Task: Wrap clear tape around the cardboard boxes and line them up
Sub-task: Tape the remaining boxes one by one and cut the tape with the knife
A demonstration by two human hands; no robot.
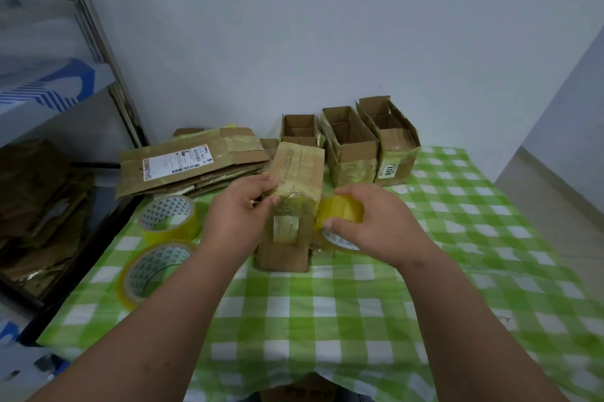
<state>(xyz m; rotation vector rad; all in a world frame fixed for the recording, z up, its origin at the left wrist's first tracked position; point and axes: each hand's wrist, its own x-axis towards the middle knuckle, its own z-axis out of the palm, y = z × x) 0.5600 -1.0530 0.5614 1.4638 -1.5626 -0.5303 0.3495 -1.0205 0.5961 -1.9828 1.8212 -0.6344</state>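
A small cardboard box stands on the green checked tablecloth at the middle, with old yellowish tape on it. My left hand grips its left side, thumb on the near face. My right hand holds a roll of yellowish clear tape pressed against the box's right side. Three open-topped boxes stand side by side at the back; the rightmost carries a "108" label.
Two more tape rolls lie to the left. A stack of flattened cartons with a shipping label sits at the back left. Beside the table on the left is more flattened cardboard. The wall is close behind.
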